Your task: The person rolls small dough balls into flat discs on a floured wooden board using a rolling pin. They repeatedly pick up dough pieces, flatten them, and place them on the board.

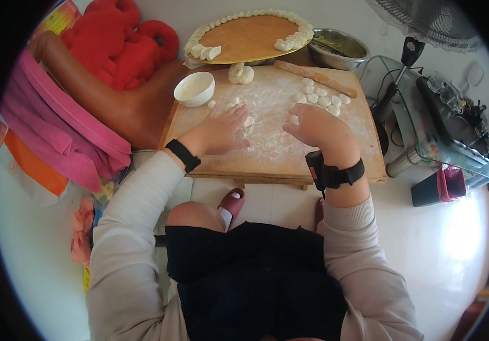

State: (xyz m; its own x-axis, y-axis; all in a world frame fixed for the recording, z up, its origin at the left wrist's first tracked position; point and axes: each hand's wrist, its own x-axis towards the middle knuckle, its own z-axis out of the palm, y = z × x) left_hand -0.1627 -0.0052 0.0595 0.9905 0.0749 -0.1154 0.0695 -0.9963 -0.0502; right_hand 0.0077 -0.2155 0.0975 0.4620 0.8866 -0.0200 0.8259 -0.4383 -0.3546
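Observation:
My left hand (221,130) is spread flat, palm down, over the floured wooden board (270,164). Small dough pieces (235,101) show just past its fingers, and another dough bit (248,122) peeks out beside them; what lies under the palm is hidden. On the board's right side my right hand (325,125) is curled, with a pale dough piece (294,119) visible between thumb and forefinger. Whether the fingers grip it or it rests on the board cannot be told. Beyond that hand sits a cluster of flattened dough rounds (324,101).
A white bowl (194,89), a dough lump (241,74) and a wooden rolling pin (315,79) stand along the board's far side. Behind are a round tray (248,38) edged with dumplings and a steel bowl (339,47) of greenish filling. A fan (413,51) and glass table (423,128) flank the right.

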